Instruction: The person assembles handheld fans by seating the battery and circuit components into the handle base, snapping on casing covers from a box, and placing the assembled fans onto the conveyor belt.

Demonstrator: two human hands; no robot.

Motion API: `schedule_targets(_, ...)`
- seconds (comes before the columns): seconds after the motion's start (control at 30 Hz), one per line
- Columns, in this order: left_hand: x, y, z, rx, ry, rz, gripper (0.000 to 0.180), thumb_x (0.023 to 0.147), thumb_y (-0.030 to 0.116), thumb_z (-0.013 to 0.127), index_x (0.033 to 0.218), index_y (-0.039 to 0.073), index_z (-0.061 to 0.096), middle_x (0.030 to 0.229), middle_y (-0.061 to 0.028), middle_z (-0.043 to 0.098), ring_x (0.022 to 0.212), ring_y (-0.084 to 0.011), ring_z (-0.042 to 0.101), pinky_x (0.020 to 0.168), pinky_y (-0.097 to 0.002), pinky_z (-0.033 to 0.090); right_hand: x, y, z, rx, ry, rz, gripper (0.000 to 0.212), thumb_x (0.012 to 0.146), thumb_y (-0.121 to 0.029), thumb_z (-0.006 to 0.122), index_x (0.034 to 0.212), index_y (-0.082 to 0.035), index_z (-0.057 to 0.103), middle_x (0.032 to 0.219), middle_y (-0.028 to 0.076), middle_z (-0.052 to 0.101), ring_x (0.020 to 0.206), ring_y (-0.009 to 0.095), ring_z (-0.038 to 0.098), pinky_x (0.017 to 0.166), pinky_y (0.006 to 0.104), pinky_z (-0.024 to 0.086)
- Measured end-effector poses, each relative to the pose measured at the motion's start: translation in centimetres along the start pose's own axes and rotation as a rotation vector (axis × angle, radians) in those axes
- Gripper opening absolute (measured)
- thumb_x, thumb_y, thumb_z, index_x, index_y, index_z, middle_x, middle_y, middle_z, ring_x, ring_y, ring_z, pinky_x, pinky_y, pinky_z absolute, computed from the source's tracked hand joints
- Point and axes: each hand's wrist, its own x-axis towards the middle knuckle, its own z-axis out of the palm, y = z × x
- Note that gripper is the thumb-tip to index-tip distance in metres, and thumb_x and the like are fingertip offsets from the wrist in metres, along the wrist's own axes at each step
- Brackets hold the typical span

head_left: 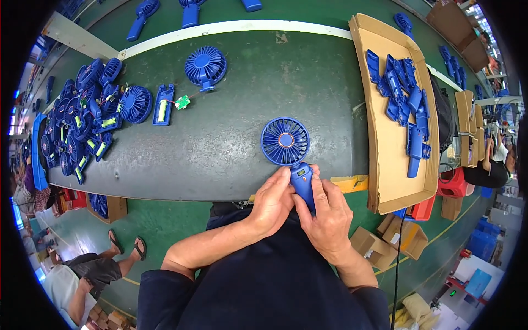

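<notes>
A blue handheld fan (285,141) is held at the table's near edge, its round grille pointing away from me and its handle toward me. My left hand (271,201) grips the upper left side of the handle near the neck. My right hand (328,215) wraps the handle's right side, thumb along its lower part. A small dark display and an orange-red button show on the handle between my fingers. Farther left on the table lie another fan head (205,67) and an open handle half (163,105) with a light green battery, wired to a small green circuit board (182,102).
A heap of partly assembled blue fans (77,118) covers the table's left end. At the right, a shallow cardboard tray (404,192) holds several blue handle shells (404,88). A white rail (236,26) edges the far side; beyond it lie more fans. Someone in sandals sits at lower left.
</notes>
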Motion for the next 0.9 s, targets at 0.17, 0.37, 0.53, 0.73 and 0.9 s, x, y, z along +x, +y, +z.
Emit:
schedule_targets(0.17, 0.0, 0.2, 0.2, 0.028, -0.009, 0.002, 0.049, 0.112, 0.037, 0.035, 0.140, -0.001, 0.051, 0.146, -0.0175, 0.055, 0.140, -0.0287, 0.049, 0.120, -0.0466, 0.036, 0.3, -0.7, -0.2, -0.040, -0.028, 0.021, 0.052, 0.077, -0.016, 0.087, 0.121, 0.001, 0.066, 0.103, 0.016, 0.067, 0.082, 0.032, 0.070, 0.066, 0.0381, 0.058)
schedule_targets(0.37, 0.1, 0.2, 0.0, -0.004, -0.007, -0.007, 0.050, 0.112, 0.040, 0.036, 0.140, 0.002, 0.051, 0.144, -0.0153, 0.057, 0.136, -0.0271, 0.051, 0.118, -0.0457, 0.038, 0.6, -0.3, -0.5, 0.031, 0.035, 0.013, 0.052, 0.078, -0.016, 0.086, 0.123, 0.002, 0.066, 0.104, 0.018, 0.067, 0.083, 0.032, 0.070, 0.067, 0.0378, 0.058)
schedule_targets(0.53, -0.5, 1.4, 0.6, 0.101, 0.021, -0.022, 0.034, 0.111, 0.024, 0.047, 0.138, 0.004, 0.051, 0.136, -0.0130, 0.061, 0.128, -0.0219, 0.060, 0.108, -0.0395, 0.049, 2.8, 2.7, -0.7, 0.030, 0.149, 0.086, 0.048, 0.082, -0.013, 0.083, 0.123, 0.003, 0.065, 0.106, 0.021, 0.066, 0.090, 0.038, 0.068, 0.075, 0.0431, 0.057)
schedule_targets(0.73, -0.6, 2.5, -0.9, 0.140, -0.016, -0.043, 0.041, 0.111, 0.024, 0.044, 0.144, 0.000, 0.044, 0.135, -0.0204, 0.062, 0.126, -0.0312, 0.062, 0.109, -0.0466, 0.050, 3.0, 3.3, 0.4, 0.165, 0.154, 0.045, 0.025, 0.084, -0.003, 0.076, 0.108, 0.003, 0.071, 0.101, 0.016, 0.066, 0.091, 0.034, 0.066, 0.080, 0.0423, 0.054)
schedule_targets(0.9, -0.7, 2.6, -0.5, 0.199, 0.015, -0.056, 0.042, 0.111, 0.027, 0.046, 0.143, 0.000, 0.049, 0.124, -0.0114, 0.065, 0.115, -0.0222, 0.066, 0.102, -0.0415, 0.054, 2.9, 2.7, 1.4, 0.933, -0.179, 0.484, 0.019, 0.101, -0.012, 0.066, 0.106, 0.005, 0.074, 0.088, 0.006, 0.062, 0.069, 0.010, 0.062, 0.057, 0.0264, 0.051)
